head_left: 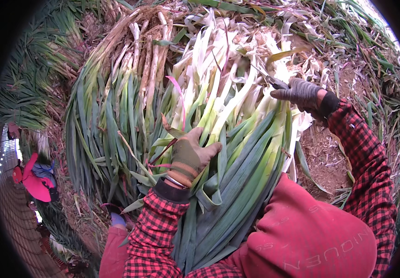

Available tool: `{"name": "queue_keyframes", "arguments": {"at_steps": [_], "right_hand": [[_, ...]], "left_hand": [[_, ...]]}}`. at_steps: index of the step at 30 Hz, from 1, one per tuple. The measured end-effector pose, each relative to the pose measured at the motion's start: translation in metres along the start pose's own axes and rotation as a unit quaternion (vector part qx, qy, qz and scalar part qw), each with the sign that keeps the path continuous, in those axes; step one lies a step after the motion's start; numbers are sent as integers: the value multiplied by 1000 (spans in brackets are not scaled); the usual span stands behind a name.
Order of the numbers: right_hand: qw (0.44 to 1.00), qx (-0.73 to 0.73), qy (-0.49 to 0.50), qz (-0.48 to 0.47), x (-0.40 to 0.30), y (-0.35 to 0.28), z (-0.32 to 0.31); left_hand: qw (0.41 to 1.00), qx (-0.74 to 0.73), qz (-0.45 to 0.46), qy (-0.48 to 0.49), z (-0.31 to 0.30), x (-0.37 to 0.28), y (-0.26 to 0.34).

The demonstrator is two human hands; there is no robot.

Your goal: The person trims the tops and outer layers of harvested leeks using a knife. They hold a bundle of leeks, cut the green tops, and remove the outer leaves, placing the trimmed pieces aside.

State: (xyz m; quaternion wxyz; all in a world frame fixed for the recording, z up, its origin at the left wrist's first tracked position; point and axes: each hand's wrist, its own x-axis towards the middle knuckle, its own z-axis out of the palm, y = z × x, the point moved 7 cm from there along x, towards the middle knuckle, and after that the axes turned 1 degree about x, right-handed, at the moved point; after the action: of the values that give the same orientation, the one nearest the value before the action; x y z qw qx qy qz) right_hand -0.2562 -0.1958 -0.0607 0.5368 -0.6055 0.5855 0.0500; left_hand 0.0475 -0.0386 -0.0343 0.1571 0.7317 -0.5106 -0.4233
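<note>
My left hand (pixel 193 153), in an olive knit glove, grips a leek (pixel 230 108) where its white shank turns green. Its thumb and fingers lie on either side of the stalk. In a grey, soiled glove, my right hand (pixel 299 92) is closed on a small bladed tool (pixel 277 82) with a dark handle. The blade points up and left over the pale shanks; glare hides whether it is a knife or shears. Peeled leeks (pixel 255 149) lie under and between both hands, their green leaves towards me. Left of them lie unpeeled leeks (pixel 147 66) with brown, rooty ends.
Stripped leaves and peelings (pixel 339 38) litter the soil (pixel 325 156) at the right. More leeks (pixel 22 90) are heaped at the far left, near a person in pink (pixel 38 184). Red cloth (pixel 311 229) bearing writing covers something between my arms. A pink ribbon (pixel 179 93) crosses the leeks.
</note>
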Motion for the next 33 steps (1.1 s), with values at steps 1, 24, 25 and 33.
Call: {"name": "queue_keyframes", "arguments": {"at_steps": [1,24,25,33], "right_hand": [[1000,13,5,15,6,1,-4],[983,-65,-159,-66,-110,-32,95],[986,-79,-143,-44,-103,-27,88],[995,-31,-86,-29,-77,-4,56]], "left_hand": [[1000,-7,5,2,0,0,-1],[996,-61,53,-28,-10,-9,24],[997,-52,50,-25,-11,-8,21],[996,33,70,42,-13,-10,26]]}}
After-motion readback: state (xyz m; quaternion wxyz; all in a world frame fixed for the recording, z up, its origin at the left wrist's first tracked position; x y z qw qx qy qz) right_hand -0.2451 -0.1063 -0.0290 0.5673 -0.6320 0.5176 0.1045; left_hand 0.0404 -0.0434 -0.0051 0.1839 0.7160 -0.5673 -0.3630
